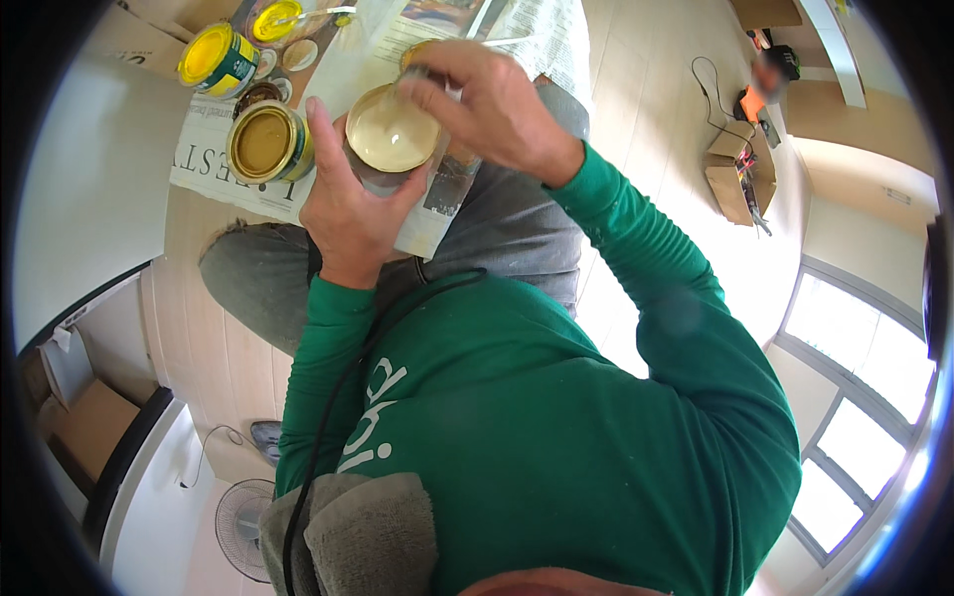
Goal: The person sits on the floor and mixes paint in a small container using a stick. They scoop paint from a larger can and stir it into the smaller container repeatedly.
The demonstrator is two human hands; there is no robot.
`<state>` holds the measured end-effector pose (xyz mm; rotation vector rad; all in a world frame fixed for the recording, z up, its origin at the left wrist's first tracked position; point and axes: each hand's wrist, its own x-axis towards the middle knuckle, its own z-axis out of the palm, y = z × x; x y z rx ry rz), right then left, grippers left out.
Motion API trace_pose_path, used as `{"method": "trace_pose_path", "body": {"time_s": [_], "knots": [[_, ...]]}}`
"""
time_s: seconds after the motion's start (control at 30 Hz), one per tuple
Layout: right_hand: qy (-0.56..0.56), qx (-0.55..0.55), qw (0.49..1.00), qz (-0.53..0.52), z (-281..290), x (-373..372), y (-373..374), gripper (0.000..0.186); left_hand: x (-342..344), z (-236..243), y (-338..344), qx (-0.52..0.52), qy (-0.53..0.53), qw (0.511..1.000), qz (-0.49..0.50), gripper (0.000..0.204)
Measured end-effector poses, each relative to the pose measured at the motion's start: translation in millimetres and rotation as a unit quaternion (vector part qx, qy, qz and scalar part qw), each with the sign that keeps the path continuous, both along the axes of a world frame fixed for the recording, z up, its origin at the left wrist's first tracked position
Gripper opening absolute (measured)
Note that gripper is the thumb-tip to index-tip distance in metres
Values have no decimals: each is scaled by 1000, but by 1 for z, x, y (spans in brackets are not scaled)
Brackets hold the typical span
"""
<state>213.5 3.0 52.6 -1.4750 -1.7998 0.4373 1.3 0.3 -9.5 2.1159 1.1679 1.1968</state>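
My left hand (350, 204) is wrapped around a small open tin of cream-coloured paint (390, 134), held over my lap. My right hand (492, 104) reaches over the tin's far rim with its fingers closed on something small that I cannot make out. Both arms are in green sleeves. Just left of the held tin stands an open tin of brownish-yellow paint (265, 142) on a spread newspaper (204, 164). A yellow-lidded tin (217, 57) lies further back on the paper.
Several small lids and another open container (283, 22) sit at the far end of the newspaper. A cardboard box with tools and a cable (740, 164) lies on the pale floor to the right. A fan (243, 517) stands at lower left.
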Motion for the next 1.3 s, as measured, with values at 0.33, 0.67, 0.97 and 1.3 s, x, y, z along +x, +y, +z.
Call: {"method": "trace_pose_path", "body": {"time_s": [0.33,0.67,0.97,1.3], "knots": [[12,18,999,-36,3,-1,-3,26,-2,0,1,9,-20,1000,-12,130],[0,-51,999,-19,11,8,-21,30,-2,2,2,27,10,1000,-7,130],[30,-43,999,0,15,-4,-19,23,-1,2,0,8,6,1000,-2,131],[57,4,998,-32,3,-5,-8,25,-2,-5,1,15,-17,1000,0,129]]}}
